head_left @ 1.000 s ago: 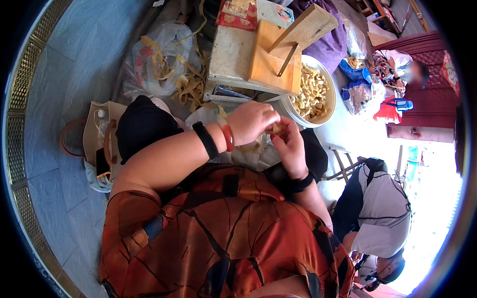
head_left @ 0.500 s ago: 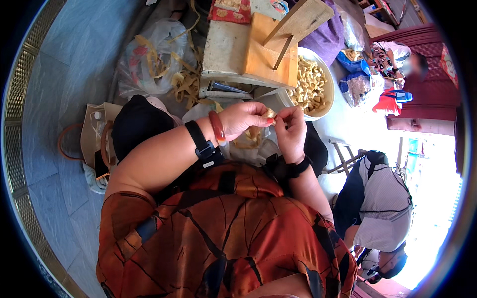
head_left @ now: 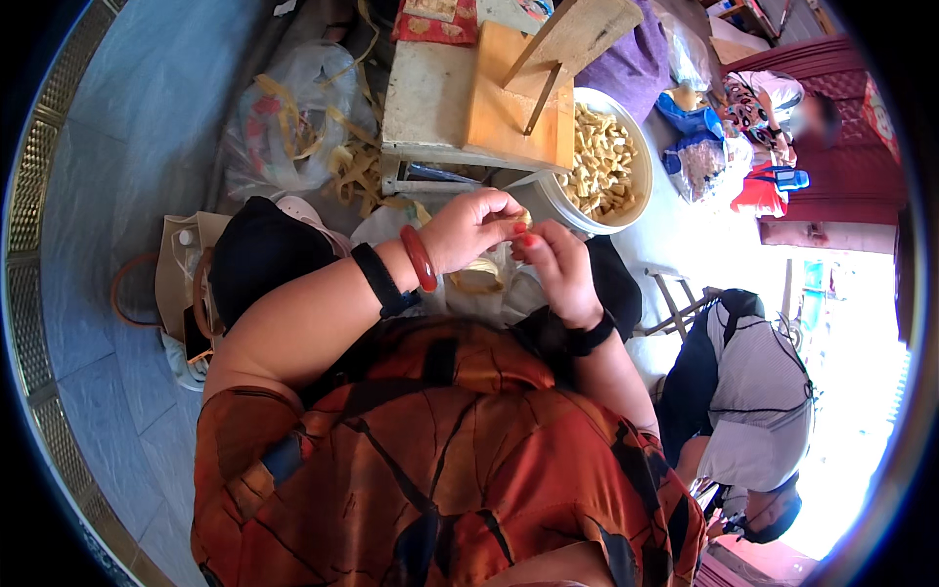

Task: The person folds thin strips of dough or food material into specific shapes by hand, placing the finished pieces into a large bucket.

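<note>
My left hand (head_left: 473,231) is closed, pinching a small tan knotted strip (head_left: 525,218) between thumb and fingertips. Against it, my right hand (head_left: 560,272) has its thumb and fingers drawn together on the same small piece, most of which the fingers hide. Below the hands, a pale bag or cloth (head_left: 514,293) covers my lap, with a loose yellowish strip (head_left: 477,282) on it. Just past my right hand stands a white bucket (head_left: 647,181) full of similar tan knotted pieces (head_left: 603,157).
Ahead is a worn low table (head_left: 423,103) bearing a wooden stand (head_left: 499,108). Left of it lie a clear plastic bag (head_left: 284,161) and loose tan strips (head_left: 357,176). A handbag (head_left: 174,262) sits at my left. Two people are off to the right, near a folding stool (head_left: 675,301).
My right hand has turned so its thumb nail shows, and its fingers have shifted at the knot. The whole view has slid slightly; both hands stay together.
</note>
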Available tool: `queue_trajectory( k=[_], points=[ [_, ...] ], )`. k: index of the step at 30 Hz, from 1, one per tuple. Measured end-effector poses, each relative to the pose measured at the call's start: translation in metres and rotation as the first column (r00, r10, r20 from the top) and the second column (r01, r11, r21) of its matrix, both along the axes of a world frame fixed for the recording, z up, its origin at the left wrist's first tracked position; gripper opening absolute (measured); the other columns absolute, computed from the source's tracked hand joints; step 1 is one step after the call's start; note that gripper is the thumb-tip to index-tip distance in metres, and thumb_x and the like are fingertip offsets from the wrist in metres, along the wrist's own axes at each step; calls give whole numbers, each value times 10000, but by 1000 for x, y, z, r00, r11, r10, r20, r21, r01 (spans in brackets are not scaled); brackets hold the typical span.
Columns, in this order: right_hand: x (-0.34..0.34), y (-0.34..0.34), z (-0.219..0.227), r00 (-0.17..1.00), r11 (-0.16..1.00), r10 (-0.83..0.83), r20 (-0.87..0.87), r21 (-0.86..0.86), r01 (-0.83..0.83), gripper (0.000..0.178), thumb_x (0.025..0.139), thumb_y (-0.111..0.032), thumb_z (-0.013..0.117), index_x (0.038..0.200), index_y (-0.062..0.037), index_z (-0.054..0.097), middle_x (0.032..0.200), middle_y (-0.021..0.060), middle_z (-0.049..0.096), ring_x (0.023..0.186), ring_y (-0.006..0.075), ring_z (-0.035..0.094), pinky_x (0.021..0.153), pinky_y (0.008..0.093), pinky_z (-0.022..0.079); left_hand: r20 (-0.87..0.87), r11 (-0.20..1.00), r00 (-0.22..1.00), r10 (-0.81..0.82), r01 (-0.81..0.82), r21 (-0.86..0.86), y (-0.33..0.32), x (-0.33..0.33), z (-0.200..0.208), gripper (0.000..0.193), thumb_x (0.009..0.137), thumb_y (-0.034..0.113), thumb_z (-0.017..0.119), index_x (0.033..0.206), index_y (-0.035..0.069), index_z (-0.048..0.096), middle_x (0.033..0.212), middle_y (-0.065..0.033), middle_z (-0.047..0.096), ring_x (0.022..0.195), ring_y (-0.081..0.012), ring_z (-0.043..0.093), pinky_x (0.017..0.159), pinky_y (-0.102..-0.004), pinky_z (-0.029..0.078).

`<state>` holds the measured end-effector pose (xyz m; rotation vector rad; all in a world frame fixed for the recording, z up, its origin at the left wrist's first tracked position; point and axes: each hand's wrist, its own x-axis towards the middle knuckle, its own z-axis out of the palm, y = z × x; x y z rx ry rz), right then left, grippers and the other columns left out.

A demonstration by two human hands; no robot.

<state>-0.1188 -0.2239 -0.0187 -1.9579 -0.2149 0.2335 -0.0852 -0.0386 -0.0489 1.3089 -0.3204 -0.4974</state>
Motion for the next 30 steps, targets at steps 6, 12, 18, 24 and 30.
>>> queue_trajectory(
  k=[6, 12, 18, 24, 30],
  points=[
    [-15, 8, 39, 916, 955, 289, 279, -155, -254, 195, 892, -74, 582, 707, -26, 543, 630, 126, 527, 565, 318, 536, 521, 382, 426, 260, 998, 965, 47, -57, 33, 5, 14, 3, 177, 974, 163, 550, 907, 11, 611, 831, -9, 629, 763, -78, 560, 718, -233, 463],
    [-16, -2, 22, 986, 984, -43, -162, 165, 70, 319, 1017, -218, 447, 835, -1, 595, 706, 73, 606, 660, 136, 581, 611, 261, 458, 459, 894, 854, 245, -383, 234, 11, 20, 19, 128, 961, 121, 545, 935, 4, 587, 816, -96, 661, 765, -174, 638, 724, -281, 490],
    [6, 17, 44, 837, 959, 266, 478, -222, -178, 253, 761, -65, 745, 931, -17, 564, 795, 115, 618, 739, 264, 627, 662, 339, 493, 592, 884, 792, 152, -376, 276, 2, 8, 23, 74, 933, 96, 567, 990, 50, 582, 875, -108, 674, 776, -272, 673, 690, -313, 513],
    [8, 20, 45, 890, 964, 196, 411, -249, -97, 201, 762, 8, 700, 771, -40, 505, 650, 79, 565, 554, 222, 570, 512, 314, 451, 525, 889, 813, 253, -410, 206, 6, 19, 24, 92, 937, 94, 563, 1015, 44, 570, 888, -112, 674, 823, -242, 678, 720, -305, 515],
    [7, 6, 35, 949, 986, -66, 308, -126, 110, 161, 808, 5, 691, 827, -40, 537, 677, 33, 575, 535, 88, 530, 494, 235, 420, -47, 975, 984, -174, 179, 132, 24, 37, 19, 179, 971, 198, 559, 898, 38, 592, 682, 48, 523, 597, -32, 457, 542, -190, 396]
  ],
)
